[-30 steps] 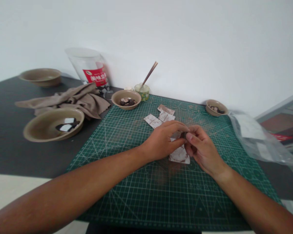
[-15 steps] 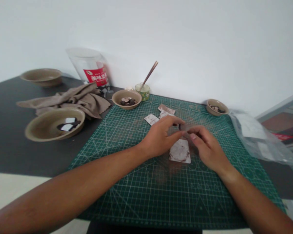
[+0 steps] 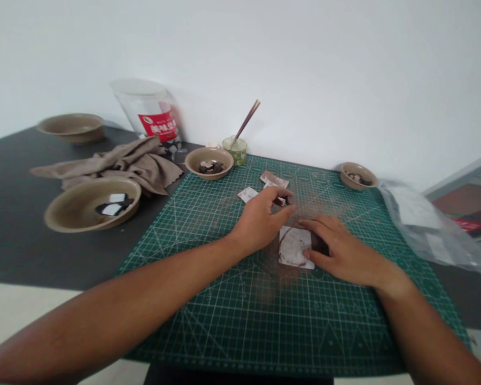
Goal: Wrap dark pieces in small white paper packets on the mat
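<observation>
My left hand (image 3: 264, 218) hovers over the middle of the green cutting mat, its thumb and fingers closed around a small dark piece (image 3: 290, 199) that is mostly hidden. A white square sheet (image 3: 294, 247) with brown smears lies flat on the cutting mat (image 3: 232, 299). On that sheet's right side rests my right hand (image 3: 340, 250), with thumb and forefinger apart: the thumb touches its face and the forefinger reaches its top edge. Behind my left hand lie smaller stained pieces, among them a white one (image 3: 247, 194) and a brownish one (image 3: 274, 179). Brown dust marks the mat around the sheet.
Small bowls with dark and light pieces stand at back left (image 3: 209, 163) and back right (image 3: 358, 176). Further left are a larger bowl (image 3: 70, 214), a crumpled cloth (image 3: 116, 166), a clear tub (image 3: 144, 109) and a cup (image 3: 234, 152) holding sticks. A plastic bag (image 3: 420, 224) lies right.
My hands have moved apart. The right one has come down onto the smeared white sheet; the left one has shifted slightly left, still holding the small dark piece.
</observation>
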The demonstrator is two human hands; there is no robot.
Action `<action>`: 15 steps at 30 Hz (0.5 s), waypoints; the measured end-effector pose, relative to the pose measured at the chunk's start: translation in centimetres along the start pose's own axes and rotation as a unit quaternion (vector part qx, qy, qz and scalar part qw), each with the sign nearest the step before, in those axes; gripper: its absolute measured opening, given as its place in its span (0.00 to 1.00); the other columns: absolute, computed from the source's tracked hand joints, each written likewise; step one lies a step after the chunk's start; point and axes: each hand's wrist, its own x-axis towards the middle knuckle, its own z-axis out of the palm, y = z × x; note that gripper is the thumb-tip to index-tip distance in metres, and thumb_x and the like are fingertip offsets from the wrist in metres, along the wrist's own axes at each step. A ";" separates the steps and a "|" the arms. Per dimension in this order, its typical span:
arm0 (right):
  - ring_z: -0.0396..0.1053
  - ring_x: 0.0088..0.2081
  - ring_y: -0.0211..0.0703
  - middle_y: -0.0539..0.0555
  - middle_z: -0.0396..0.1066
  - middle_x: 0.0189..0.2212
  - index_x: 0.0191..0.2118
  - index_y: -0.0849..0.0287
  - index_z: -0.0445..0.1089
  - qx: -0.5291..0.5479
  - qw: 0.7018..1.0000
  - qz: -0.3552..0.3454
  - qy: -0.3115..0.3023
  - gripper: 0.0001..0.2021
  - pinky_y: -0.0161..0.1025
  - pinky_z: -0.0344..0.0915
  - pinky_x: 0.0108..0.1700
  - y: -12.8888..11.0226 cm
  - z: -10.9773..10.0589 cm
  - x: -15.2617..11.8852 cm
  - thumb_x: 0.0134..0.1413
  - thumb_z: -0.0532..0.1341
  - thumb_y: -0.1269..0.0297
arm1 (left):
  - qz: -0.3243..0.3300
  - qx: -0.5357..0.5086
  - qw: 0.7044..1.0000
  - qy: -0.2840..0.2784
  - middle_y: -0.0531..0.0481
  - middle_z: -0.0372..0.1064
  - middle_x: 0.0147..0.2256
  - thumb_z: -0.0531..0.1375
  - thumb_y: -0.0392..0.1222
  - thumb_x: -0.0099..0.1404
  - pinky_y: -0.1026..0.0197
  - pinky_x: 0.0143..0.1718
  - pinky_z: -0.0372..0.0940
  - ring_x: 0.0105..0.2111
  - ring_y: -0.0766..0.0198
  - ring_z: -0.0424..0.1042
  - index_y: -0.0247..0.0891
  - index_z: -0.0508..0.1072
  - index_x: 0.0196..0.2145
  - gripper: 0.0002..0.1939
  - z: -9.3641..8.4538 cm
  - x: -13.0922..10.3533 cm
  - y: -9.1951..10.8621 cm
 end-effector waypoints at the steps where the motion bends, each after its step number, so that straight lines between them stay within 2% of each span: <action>1: 0.66 0.53 0.57 0.58 0.69 0.51 0.63 0.50 0.63 0.011 1.000 0.006 -0.001 0.28 0.58 0.62 0.57 0.0 0.0 0.1 0.58 0.65 0.60 | -0.002 0.000 1.000 -0.001 0.49 0.75 0.42 0.62 0.40 0.66 0.58 0.43 0.66 0.40 0.62 0.73 0.38 0.74 0.46 0.11 0.0 0.0 0.0; 4: 0.66 0.54 0.55 0.57 0.69 0.50 0.61 0.50 0.64 0.058 0.998 0.028 0.001 0.27 0.56 0.63 0.58 -0.3 -0.2 0.2 0.57 0.66 0.63 | -0.010 -0.004 1.000 0.003 0.49 0.75 0.41 0.63 0.40 0.66 0.59 0.43 0.66 0.40 0.62 0.73 0.38 0.74 0.45 0.10 0.0 0.1 -0.1; 6: 0.68 0.51 0.52 0.56 0.69 0.50 0.60 0.50 0.66 0.110 0.993 0.045 0.001 0.23 0.52 0.66 0.55 -0.5 -0.4 0.2 0.58 0.64 0.64 | -0.016 -0.008 1.000 0.011 0.49 0.75 0.41 0.63 0.40 0.66 0.59 0.42 0.66 0.39 0.63 0.73 0.38 0.74 0.45 0.10 -0.1 0.3 -0.2; 11: 0.72 0.44 0.46 0.53 0.74 0.45 0.55 0.51 0.69 0.281 0.957 0.071 0.013 0.14 0.42 0.70 0.45 -0.7 -1.3 -0.4 0.65 0.61 0.61 | -0.033 -0.025 0.998 0.044 0.51 0.75 0.39 0.63 0.39 0.66 0.61 0.41 0.66 0.37 0.65 0.73 0.38 0.74 0.43 0.08 -0.5 0.9 -0.3; 13: 0.73 0.42 0.45 0.53 0.75 0.43 0.52 0.52 0.70 0.323 0.943 0.065 0.051 0.11 0.40 0.70 0.43 -0.6 -1.5 -0.7 0.65 0.61 0.60 | -0.046 -0.031 0.997 0.057 0.52 0.75 0.38 0.63 0.38 0.65 0.62 0.39 0.66 0.35 0.66 0.73 0.37 0.74 0.43 0.08 -0.7 1.2 -0.2; 15: 0.72 0.39 0.43 0.52 0.74 0.39 0.48 0.52 0.71 0.310 0.941 0.050 0.129 0.08 0.38 0.69 0.39 -0.6 -1.5 -0.8 0.65 0.61 0.60 | -0.061 -0.041 0.995 0.063 0.52 0.75 0.36 0.63 0.37 0.65 0.63 0.38 0.66 0.34 0.67 0.73 0.37 0.74 0.42 0.07 -0.8 1.3 -0.1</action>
